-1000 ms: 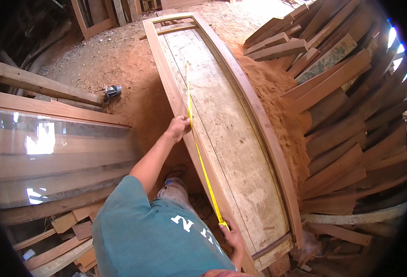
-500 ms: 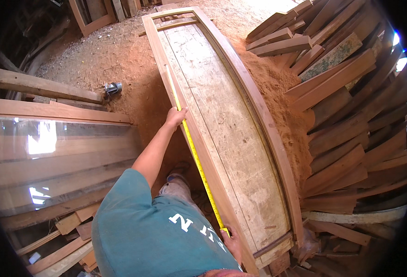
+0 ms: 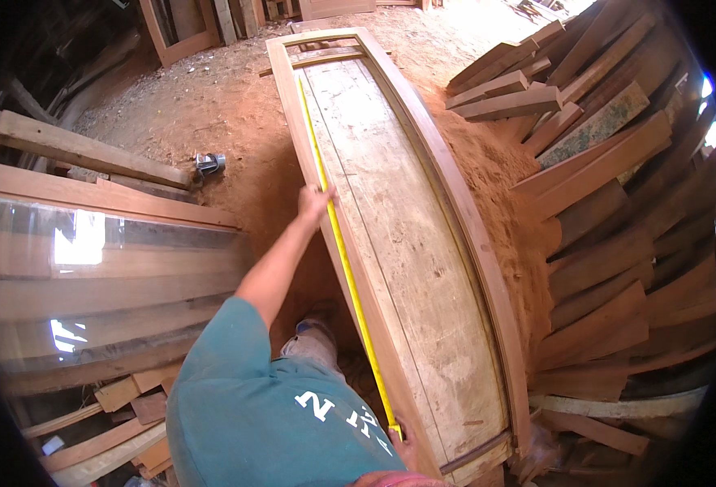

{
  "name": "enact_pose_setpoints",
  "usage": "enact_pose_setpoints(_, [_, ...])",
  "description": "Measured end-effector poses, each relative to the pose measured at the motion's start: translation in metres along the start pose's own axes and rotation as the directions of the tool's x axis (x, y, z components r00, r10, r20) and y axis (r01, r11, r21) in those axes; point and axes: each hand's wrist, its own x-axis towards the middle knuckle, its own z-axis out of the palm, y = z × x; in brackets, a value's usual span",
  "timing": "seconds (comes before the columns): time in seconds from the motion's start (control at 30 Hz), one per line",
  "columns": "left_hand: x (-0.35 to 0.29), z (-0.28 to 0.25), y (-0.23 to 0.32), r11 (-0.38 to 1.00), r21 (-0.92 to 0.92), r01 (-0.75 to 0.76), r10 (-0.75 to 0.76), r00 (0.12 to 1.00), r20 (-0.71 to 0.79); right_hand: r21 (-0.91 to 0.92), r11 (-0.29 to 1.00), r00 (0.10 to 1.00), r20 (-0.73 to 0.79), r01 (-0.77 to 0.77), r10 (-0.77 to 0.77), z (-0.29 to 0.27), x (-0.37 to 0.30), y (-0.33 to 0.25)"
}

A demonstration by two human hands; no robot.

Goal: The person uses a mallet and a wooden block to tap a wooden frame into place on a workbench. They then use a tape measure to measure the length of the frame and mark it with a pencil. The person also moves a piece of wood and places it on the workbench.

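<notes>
A long wooden frame [image 3: 478, 243] stretches away in front of me, laid over a pale, scuffed board [image 3: 398, 235]. Along its left rail [image 3: 382, 341] runs the yellow blade of a tape measure [image 3: 353, 294], drawn out nearly to the frame's far end. My left hand [image 3: 316, 203] is closed on the blade partway along, against the rail's outer edge. At the near end, my right hand [image 3: 405, 449] grips the yellow body of the tape measure, low beside the rail; my shirt hides part of that hand.
Stacked planks and offcuts [image 3: 601, 211] fill the right side, with sawdust [image 3: 496, 170] heaped against them. At left lies a glossy, reflective panel [image 3: 114, 276] over boards, below a thick beam [image 3: 90, 150]. A small dark power tool [image 3: 209, 165] sits on the dusty ground.
The tape blade now reaches farther toward the frame's far end. My left hand remains on it partway along, and my right hand stays at the near end. The view has shifted slightly.
</notes>
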Motion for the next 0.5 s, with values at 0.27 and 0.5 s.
enact_pose_setpoints(0.27, [0.077, -0.025, -0.031, 0.931, 0.362, 0.039, 0.022, 0.986, -0.163, -0.044, 0.996, 0.996, 0.035, 0.078, -0.077, 0.044, 0.073, -0.077])
enact_pose_setpoints(0.5, [0.034, -0.015, -0.050, 0.859, 0.511, 0.004, 0.157, 0.950, -0.271, -0.226, 0.918, 0.939, -0.033, 0.325, -0.341, 0.114, 0.178, -0.127])
